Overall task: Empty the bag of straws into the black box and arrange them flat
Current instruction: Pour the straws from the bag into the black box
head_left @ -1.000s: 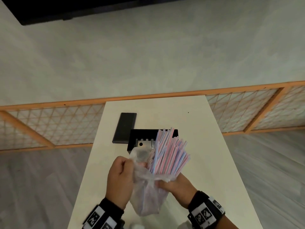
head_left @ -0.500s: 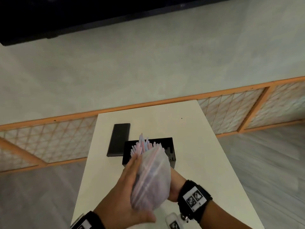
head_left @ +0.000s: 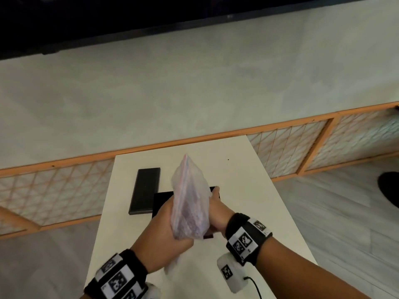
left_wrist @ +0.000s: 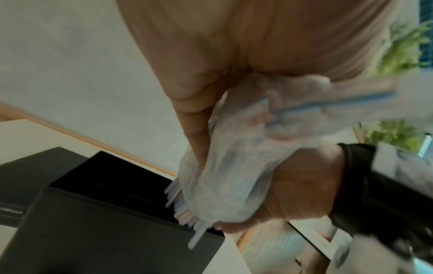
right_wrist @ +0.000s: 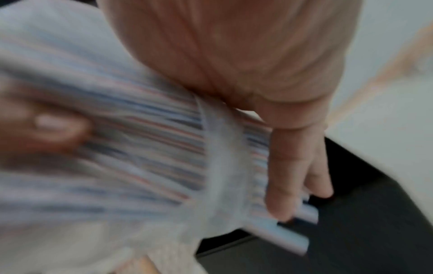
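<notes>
The clear plastic bag (head_left: 190, 201) of pink, blue and white straws is held in both hands over the black box (head_left: 162, 199), which it mostly hides. My left hand (head_left: 164, 240) grips the bag's near end. My right hand (head_left: 216, 210) holds its right side. The bag's far end points up. In the left wrist view, straw ends (left_wrist: 180, 204) poke from the bag (left_wrist: 234, 176) down into the box (left_wrist: 117, 222). In the blurred right wrist view, my right fingers (right_wrist: 293, 176) lie along the straws (right_wrist: 281, 231) at the box (right_wrist: 374, 222).
The box's flat black lid (head_left: 146, 190) lies on the white table (head_left: 248, 190) just left of the box. An orange lattice railing (head_left: 291, 147) runs behind the table's far edge. Grey floor lies on both sides.
The bag went from upright with straws fanning out, to lying over the box, to tipped with its far end raised. Both hands moved forward over the box.
</notes>
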Tool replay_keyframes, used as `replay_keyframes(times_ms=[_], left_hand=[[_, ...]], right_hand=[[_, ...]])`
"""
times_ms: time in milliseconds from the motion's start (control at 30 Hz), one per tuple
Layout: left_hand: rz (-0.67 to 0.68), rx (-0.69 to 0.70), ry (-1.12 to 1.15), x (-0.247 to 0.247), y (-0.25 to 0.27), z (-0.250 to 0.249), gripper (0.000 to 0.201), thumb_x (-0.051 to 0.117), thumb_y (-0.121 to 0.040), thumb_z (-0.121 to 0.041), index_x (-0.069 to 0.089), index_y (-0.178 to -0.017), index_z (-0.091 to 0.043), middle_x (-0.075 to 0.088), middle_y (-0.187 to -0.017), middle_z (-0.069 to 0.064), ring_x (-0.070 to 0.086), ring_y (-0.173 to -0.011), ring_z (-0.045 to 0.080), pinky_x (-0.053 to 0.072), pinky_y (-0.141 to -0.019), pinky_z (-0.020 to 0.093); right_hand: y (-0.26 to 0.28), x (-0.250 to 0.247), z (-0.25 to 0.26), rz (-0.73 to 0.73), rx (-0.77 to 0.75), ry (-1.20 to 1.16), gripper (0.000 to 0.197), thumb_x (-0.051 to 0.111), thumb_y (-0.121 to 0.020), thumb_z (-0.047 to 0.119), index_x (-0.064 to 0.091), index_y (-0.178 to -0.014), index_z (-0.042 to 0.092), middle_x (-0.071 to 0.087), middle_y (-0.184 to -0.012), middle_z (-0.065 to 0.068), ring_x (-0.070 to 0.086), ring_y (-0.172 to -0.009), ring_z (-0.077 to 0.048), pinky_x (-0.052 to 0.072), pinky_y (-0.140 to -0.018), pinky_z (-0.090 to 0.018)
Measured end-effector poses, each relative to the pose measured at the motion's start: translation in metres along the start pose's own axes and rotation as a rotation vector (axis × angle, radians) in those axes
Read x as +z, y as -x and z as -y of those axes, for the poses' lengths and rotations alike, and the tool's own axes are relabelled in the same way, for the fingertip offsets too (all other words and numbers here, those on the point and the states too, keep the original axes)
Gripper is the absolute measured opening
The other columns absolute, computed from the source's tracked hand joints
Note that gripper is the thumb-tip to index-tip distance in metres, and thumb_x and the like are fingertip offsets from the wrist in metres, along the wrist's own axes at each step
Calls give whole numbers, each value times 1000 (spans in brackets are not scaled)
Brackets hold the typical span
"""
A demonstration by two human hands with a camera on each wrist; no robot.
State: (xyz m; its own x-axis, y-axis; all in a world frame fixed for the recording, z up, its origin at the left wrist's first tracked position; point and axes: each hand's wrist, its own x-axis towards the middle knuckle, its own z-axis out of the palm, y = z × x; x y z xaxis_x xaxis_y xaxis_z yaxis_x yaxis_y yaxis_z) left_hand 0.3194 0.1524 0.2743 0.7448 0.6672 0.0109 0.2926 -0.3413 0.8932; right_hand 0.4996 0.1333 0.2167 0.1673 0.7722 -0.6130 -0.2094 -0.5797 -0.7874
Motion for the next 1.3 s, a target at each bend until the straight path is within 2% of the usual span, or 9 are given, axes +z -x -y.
replay_keyframes(times_ms=[100,200,333,433,567,867,1033,1167,1300], left_hand=[[34,-80,91,-17,-6,2,75,78,-87,-8,45,-137,-53,66,-128,-24,61,-122,-1,49,-105,27],[5,-118,165,-32,-12,-2,63,77,-82,-3,57,-134,-34,73,-121,-14,67,-117,6,53,-106,41],[72,-141,267,-51,-17,-4,52,64,-87,12,72,-120,-28,77,-115,-2,70,-114,12,53,-98,29],[89,-183,301,-60,-18,6,46,61,-89,11,70,-123,-18,77,-115,5,72,-112,17,57,-89,26],[33,-256,333,-64,-26,14,38,59,-92,3,73,-115,-24,78,-111,7,73,-108,21,56,-89,34],[165,-257,500,-75,-28,35,65,67,-91,-41,52,-147,-12,65,-132,22,60,-125,42,35,-113,70],[7,-189,604,-72,-27,24,105,68,-68,-85,53,-145,-15,67,-136,12,63,-127,29,53,-101,49],[-11,-93,470,-57,-38,32,70,76,-77,-52,55,-141,-34,68,-134,-2,64,-126,21,56,-98,39],[-69,-86,49,-41,-52,63,85,97,-63,-50,53,-136,-38,67,-129,-12,61,-125,11,55,-102,34]], right_hand=[[-3,-3,12,-103,-225,439,89,37,-102,65,-18,-161,28,-27,-168,-6,-4,-158,-35,17,-125,-48],[4,3,32,-51,-376,398,72,34,-105,60,-5,-162,39,0,-173,-1,4,-159,-27,14,-128,-50],[18,3,45,411,-320,187,55,51,-97,66,31,-148,58,53,-145,28,51,-137,-2,48,-111,-40],[18,1,44,559,-375,342,105,84,-84,37,8,-154,58,43,-156,16,44,-143,-7,44,-115,-40],[3,8,44,355,-485,734,134,98,-63,26,3,-154,50,47,-137,26,52,-120,10,49,-93,-9],[-31,6,41,120,-608,830,106,95,-49,56,35,-137,44,57,-125,12,57,-120,-15,55,-99,-45],[-38,0,49,133,-575,455,77,93,-68,27,53,-132,39,70,-119,10,66,-113,-6,57,-100,-40],[-46,-2,49,106,-565,328,53,89,-76,15,65,-121,28,73,-112,0,70,-106,-9,59,-91,-33],[-51,-5,47,101,-493,230,48,90,-74,19,69,-117,24,76,-107,-4,74,-101,-15,61,-86,-35]])
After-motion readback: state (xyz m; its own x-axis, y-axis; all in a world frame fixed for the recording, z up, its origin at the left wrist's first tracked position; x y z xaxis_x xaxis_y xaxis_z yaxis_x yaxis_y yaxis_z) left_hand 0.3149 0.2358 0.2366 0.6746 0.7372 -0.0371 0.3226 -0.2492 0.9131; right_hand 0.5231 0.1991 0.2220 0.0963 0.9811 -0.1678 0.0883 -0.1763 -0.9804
